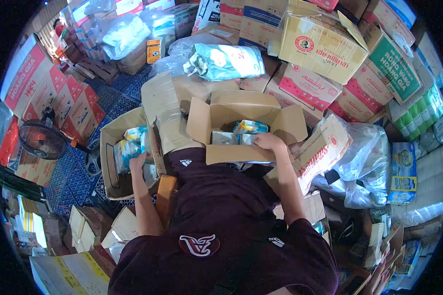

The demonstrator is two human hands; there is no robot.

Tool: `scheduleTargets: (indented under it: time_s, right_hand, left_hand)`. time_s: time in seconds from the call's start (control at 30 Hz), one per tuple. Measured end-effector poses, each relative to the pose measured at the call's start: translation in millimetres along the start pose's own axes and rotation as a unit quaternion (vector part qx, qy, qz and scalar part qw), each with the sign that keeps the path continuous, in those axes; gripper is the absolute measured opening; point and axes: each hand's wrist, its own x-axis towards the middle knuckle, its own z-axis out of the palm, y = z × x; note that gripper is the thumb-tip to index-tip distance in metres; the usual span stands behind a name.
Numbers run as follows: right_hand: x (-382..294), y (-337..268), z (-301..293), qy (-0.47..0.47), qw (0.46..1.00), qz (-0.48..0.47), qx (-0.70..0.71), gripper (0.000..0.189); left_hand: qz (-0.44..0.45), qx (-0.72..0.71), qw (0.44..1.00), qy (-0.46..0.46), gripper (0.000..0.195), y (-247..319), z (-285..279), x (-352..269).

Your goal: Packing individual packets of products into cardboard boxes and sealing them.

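My left hand (pixel 137 162) reaches into an open cardboard box (pixel 107 155) on the left, its fingers against blue-and-white plastic packs (pixel 125 151). Whether the fingers close on a pack is hard to tell. In front of me another open cardboard box (pixel 243 154) has its flaps spread. My right hand (pixel 267 141) is inside it near the front wall, touching a white-topped pack (pixel 247 139). A blue, yellow and white pack (pixel 251 127) lies just beyond, and a greyish-white pack (pixel 223 138) is at the left. My right fingertips are partly hidden.
Stacked cartons (pixel 310 84) rise beyond the boxes, with a teal-and-white plastic package (pixel 227 62) among them. A fan (pixel 42 139) stands at the left on blue patterned flooring (pixel 72 184). Clear plastic bags (pixel 365 158) lie at the right. Another person's hand (pixel 380 276) shows at the lower right.
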Motion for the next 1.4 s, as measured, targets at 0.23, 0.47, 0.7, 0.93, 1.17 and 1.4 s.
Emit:
scheduleTargets:
  time_s: [0.23,0.47,0.7,0.93,1.17,1.4]
  right_hand:
    - [11.8,12.9,10.4,0.013,0.999,-0.033,-0.014,0.032]
    - [9.4,8.4,7.2,0.000,1.000,-0.025,-0.005,0.032]
    - [10.8,8.3,3.6,-0.004,0.998,-0.052,-0.037,0.031]
    - [-14.7,-29.9,-44.0,0.076,0.835,-0.210,0.502,0.051]
    - [-40.9,-84.0,-69.6,0.068,0.817,-0.070,0.569,0.055]
    - [-16.1,-41.7,-42.9,0.312,0.801,0.137,0.492,0.040]
  left_hand:
    - [0.035,0.136,0.973,0.184,0.053,24.1,-47.4,-3.4]
    - [0.123,-0.020,0.975,0.183,0.039,90.1,-107.2,-51.0]
    - [0.065,-0.462,0.884,-0.043,0.032,139.0,-114.4,-87.5]
    - [0.050,-0.441,0.869,-0.218,0.045,188.1,-42.0,-115.6]
    - [0.066,-0.298,0.889,-0.341,0.041,189.9,111.5,-189.1]
    - [0.138,-0.243,0.905,-0.320,0.030,171.3,127.1,-180.0]
